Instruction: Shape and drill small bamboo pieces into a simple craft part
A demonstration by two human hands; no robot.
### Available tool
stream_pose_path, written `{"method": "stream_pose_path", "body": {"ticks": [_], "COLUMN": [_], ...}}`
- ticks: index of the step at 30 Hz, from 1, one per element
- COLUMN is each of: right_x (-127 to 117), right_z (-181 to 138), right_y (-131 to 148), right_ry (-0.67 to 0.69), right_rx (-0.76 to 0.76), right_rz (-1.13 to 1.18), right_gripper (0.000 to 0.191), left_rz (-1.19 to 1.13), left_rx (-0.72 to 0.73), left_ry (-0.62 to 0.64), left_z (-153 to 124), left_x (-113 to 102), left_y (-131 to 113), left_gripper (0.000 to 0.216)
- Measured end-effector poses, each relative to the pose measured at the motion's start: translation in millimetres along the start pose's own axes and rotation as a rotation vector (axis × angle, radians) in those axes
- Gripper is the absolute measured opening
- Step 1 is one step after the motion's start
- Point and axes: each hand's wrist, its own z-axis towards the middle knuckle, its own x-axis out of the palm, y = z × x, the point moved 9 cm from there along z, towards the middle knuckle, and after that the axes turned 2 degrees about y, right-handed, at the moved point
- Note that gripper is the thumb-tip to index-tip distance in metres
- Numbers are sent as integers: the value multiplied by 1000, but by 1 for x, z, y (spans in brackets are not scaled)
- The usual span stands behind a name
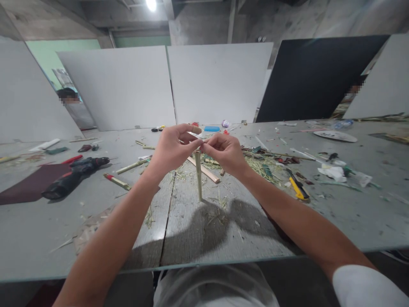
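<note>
My left hand (172, 147) and my right hand (225, 152) meet fingertip to fingertip over the middle of the table, both pinched closed. Whatever is between the fingertips is too small to make out. Right below them a pale green stem (198, 177), like a cut plant stalk, stands upright on the tabletop, its top end at or just under my fingers. A tan wrap (196, 129) covers one fingertip of my left hand. Behind the stem lies a flat wooden strip (207, 172), and a thin metal rod (227, 187) rests close by.
To the left lie a cordless drill (75, 177), a dark red sheet (28, 185) and a cut stem with a red end (116, 181). Green shavings (265, 164) and a yellow utility knife (298, 186) are to the right. White panels (220, 81) stand along the back.
</note>
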Motion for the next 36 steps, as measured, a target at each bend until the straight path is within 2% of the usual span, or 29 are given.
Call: {"method": "stream_pose_path", "body": {"ticks": [5,9,16,20,25,28,32,36], "right_x": [0,0,-2,-2,-1,-4,-4,-5], "right_z": [0,0,0,0,0,-1,-2,-4], "right_y": [8,10,10,11,11,16,24,30], "right_ry": [11,33,34,15,19,-4,0,-16], "right_rx": [-22,-37,-47,-57,-54,-90,-144,-169], "right_rz": [11,10,-5,-23,-29,-100,-179,-217], "right_gripper": [26,22,22,22,24,24,22,22], "left_rz": [-18,-29,-51,-227,-531,-568,-609,-523], "left_rx": [13,15,-40,-36,-159,-238,-252,-271], "left_ry": [48,145,259,374,361,350,380,430], "left_z": [0,0,-2,-2,0,-1,-4,-7], "left_x": [-1,2,5,19,30,32,32,34], "left_y": [-3,-6,-1,0,14,21,18,17], "left_gripper": [36,37,35,29,21,21,21,27]}}
